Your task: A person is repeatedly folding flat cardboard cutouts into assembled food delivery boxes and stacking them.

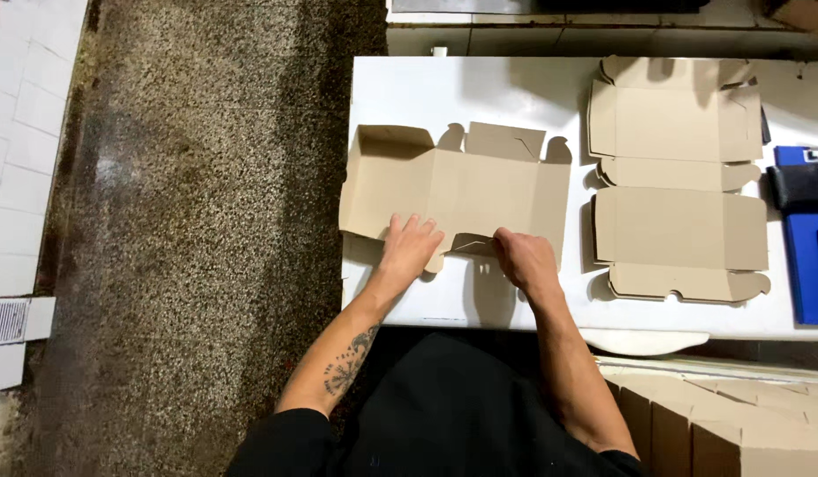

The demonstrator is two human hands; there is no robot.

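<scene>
Head view: box blank (453, 190) on table (400, 88).
Left hand (409, 252): spread flat, pressing panel.
Right hand (524, 261): flap pinched; best creased along score.

two hands are in view, the left hand (409, 247) and the right hand (526, 261). two die-cut cardboard box blanks lie on one white table (409, 88): one partly folded blank (462, 190), one flat blank (678, 177). one blue tray (802, 274) sits at the right edge.
</scene>
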